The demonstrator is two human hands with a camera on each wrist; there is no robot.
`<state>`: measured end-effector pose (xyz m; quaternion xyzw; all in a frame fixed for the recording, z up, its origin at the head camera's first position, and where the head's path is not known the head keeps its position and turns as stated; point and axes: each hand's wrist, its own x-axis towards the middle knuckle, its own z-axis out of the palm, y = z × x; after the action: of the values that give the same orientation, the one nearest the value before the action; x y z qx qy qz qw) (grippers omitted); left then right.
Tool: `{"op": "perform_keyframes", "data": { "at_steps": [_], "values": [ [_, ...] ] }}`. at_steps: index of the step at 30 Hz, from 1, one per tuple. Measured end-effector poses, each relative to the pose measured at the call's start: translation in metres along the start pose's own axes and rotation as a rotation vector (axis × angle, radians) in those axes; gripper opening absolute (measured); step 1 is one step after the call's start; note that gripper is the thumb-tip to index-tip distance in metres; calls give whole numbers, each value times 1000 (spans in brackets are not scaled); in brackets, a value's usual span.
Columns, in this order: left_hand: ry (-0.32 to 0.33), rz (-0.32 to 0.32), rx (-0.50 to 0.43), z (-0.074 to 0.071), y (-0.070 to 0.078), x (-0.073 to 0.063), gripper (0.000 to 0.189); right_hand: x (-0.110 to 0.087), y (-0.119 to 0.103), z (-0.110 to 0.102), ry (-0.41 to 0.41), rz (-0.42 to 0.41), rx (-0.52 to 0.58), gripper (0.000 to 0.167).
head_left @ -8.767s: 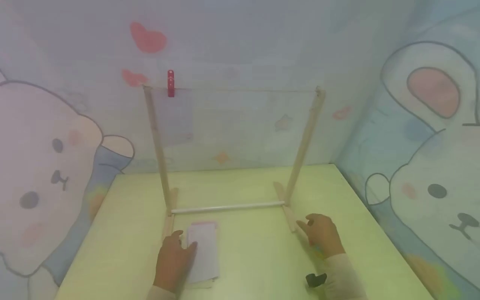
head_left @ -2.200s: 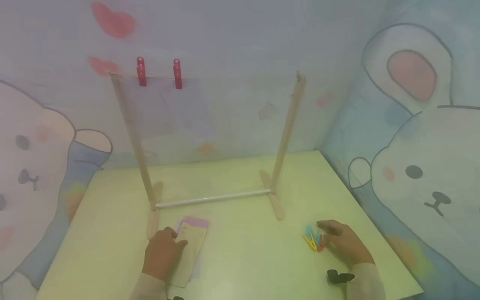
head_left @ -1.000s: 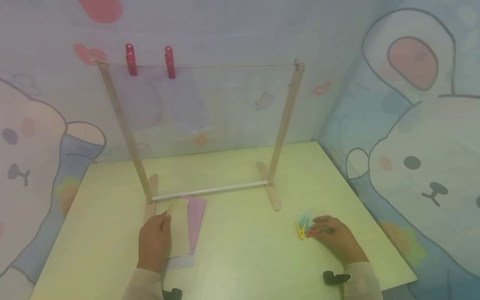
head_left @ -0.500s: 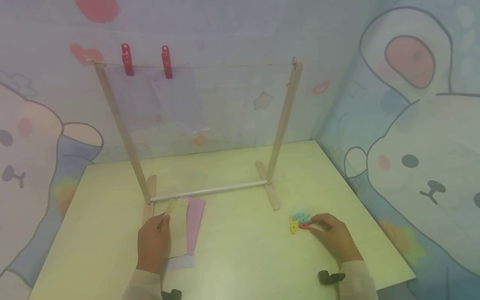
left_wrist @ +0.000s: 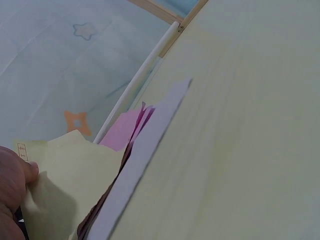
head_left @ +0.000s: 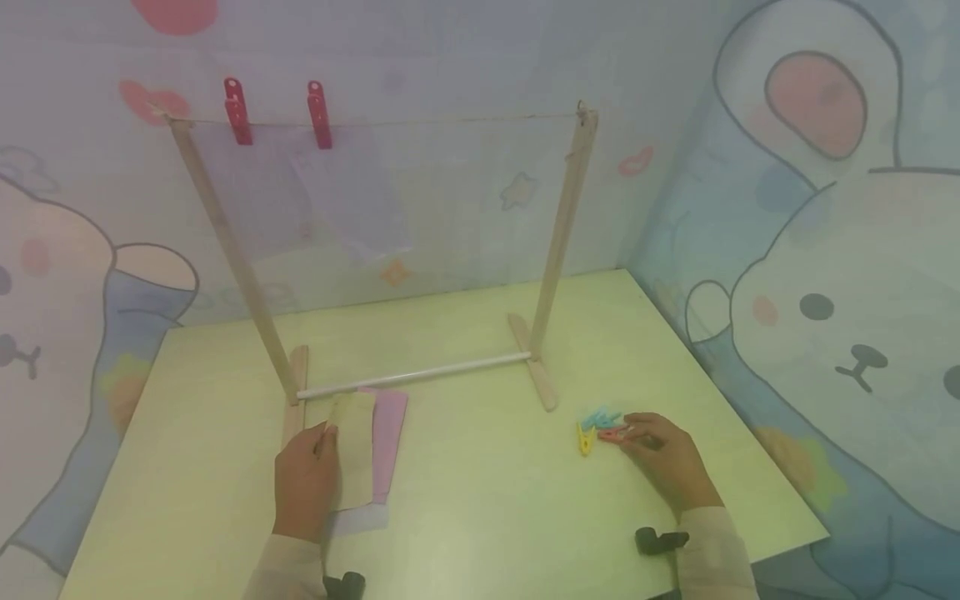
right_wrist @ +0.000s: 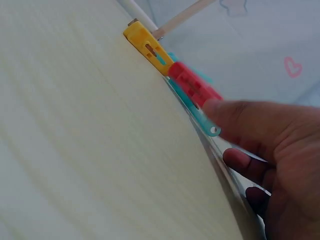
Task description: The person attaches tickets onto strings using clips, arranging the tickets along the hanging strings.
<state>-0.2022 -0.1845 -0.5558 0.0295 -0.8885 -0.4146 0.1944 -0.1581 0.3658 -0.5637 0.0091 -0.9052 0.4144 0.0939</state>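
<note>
My left hand (head_left: 306, 483) pinches the left edge of a cream paper envelope (head_left: 354, 454), thumb on top. In the left wrist view the envelope stands partly lifted, with a small red print near the thumb. Under it lie a pink envelope (head_left: 390, 446) and a pale lilac one (head_left: 362, 522). On the right, my right hand (head_left: 670, 458) pinches the end of a red clothespin (right_wrist: 192, 84) between thumb and fingers. Beside that one are a yellow clothespin (head_left: 585, 440) and blue clothespins (head_left: 600, 418), close against it on the table.
A wooden frame stands at the back, its posts (head_left: 562, 233) joined by a string (head_left: 450, 122) above and a white rod (head_left: 420, 375) below. Two red clothespins (head_left: 319, 117) hold pale lilac papers (head_left: 352, 196) on the string's left part. The table (head_left: 480, 500) meets painted walls.
A second red clothespin and paper have come onto the string. My left hand has taken hold of the cream envelope's edge. My right hand has reached the clothespins and taken the red one.
</note>
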Motion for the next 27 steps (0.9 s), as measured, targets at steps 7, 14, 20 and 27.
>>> {"op": "perform_keyframes", "data": {
  "at_steps": [7, 14, 20, 27],
  "values": [
    [-11, -40, -23, 0, -3, 0, 38, 0, -6, -3, 38, 27, 71, 15],
    [75, 4, -19, 2, -4, 2, 27, 4, -1, -4, 118, 105, 197, 38],
    [85, 38, -19, 0, -3, 5, 27, 7, -4, -1, 198, 175, 87, 43],
    [83, 46, -79, -12, 17, 13, 28, 19, -41, -6, 246, -33, -10, 39]
  ]
}}
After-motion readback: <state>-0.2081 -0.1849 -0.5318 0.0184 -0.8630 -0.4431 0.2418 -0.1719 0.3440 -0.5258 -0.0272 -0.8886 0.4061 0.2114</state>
